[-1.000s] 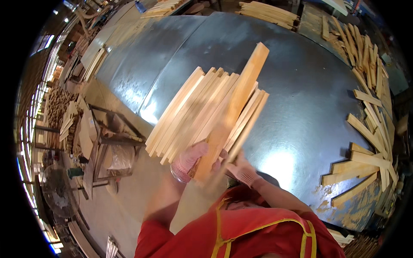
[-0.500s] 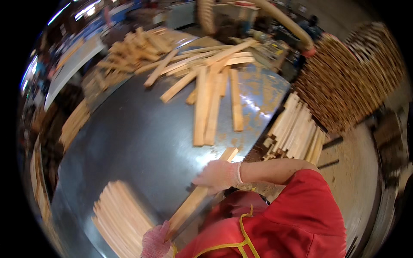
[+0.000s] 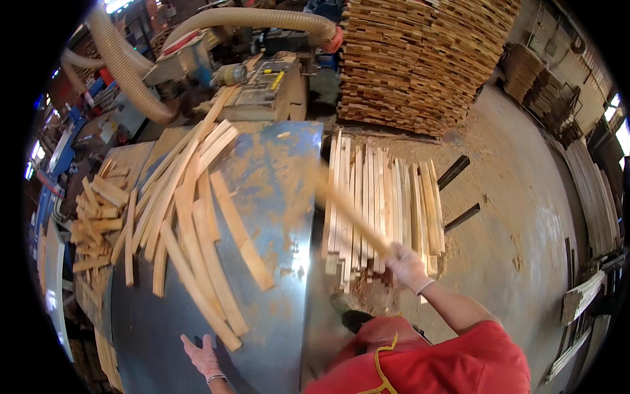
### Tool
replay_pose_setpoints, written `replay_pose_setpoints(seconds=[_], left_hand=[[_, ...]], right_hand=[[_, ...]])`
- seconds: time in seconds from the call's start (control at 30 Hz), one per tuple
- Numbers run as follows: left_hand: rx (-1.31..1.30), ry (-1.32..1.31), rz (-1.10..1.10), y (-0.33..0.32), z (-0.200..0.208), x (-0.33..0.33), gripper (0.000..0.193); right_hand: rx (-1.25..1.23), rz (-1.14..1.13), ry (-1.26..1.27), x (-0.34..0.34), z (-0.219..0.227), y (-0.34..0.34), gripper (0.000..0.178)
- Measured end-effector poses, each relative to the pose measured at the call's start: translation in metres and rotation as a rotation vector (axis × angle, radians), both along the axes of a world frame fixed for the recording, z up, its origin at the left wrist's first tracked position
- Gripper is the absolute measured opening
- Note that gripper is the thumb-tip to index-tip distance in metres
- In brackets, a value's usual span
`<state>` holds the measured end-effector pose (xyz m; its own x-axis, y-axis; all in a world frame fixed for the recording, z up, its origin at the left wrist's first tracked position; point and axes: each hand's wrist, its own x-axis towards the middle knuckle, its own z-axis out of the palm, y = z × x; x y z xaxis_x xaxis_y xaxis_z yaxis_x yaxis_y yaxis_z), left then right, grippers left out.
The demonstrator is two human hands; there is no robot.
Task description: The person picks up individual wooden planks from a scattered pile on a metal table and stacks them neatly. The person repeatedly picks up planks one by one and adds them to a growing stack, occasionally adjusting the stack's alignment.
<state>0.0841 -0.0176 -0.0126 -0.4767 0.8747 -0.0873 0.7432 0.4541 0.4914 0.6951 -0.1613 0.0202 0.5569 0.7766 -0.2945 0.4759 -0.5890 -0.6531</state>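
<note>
My right hand [image 3: 408,268], in a pale knit glove, is closed round the near end of a wooden strip [image 3: 354,220]. The strip slants away up and to the left, its far end smeared by motion, above a stack of pale wooden strips [image 3: 367,190] beside the table. My left hand [image 3: 202,360], gloved too, holds nothing. Its fingers are spread over the metal table [image 3: 275,328], just short of several long loose strips [image 3: 197,262] lying crosswise there.
Short wood pieces [image 3: 98,203] pile up at the table's far left. Behind the table stand a sawdust-covered machine [image 3: 262,85] and a ribbed hose [image 3: 256,18]. A tall stack of boards [image 3: 420,65] rises at the back; two dark bars [image 3: 454,172] stick out beside the low stack.
The view has swung to the right. My left hand has let go of the strip and opened; my right hand has carried it from over the table to the stack at the right.
</note>
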Motion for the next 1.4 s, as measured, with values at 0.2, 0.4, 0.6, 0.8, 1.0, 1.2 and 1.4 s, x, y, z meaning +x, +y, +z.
replay_pose_setpoints(seconds=[0.2,0.4,0.6,0.8,1.0,1.2,1.4], left_hand=[[-0.183,0.022,0.049,0.06,-0.033,0.131,0.116],[-0.021,0.07,0.022,0.049,-0.068,0.139,0.103],[-0.001,-1.385,0.121,-0.017,-0.011,0.129,0.051],[0.12,-0.87,0.335,-0.169,0.003,0.09,0.047],[-0.079,0.127,0.401,-0.348,-0.012,0.001,0.065],[-0.313,0.663,0.557,-0.483,-0.027,-0.034,0.056],[-0.126,0.517,0.305,-0.353,0.012,-0.027,0.079]], right_hand=[[0.047,-0.61,-0.158,0.158,-0.085,0.06,0.039],[-0.213,-0.374,0.017,0.082,-0.084,0.117,0.085],[-0.099,0.005,-0.386,0.064,-0.063,0.128,0.078],[0.111,0.481,-0.069,-0.079,-0.039,0.156,0.058],[0.111,0.641,-0.019,-0.215,-0.029,0.157,0.06],[0.167,0.669,-0.261,-0.284,-0.037,0.221,0.06],[0.151,0.478,-0.06,-0.302,-0.045,0.329,0.074]])
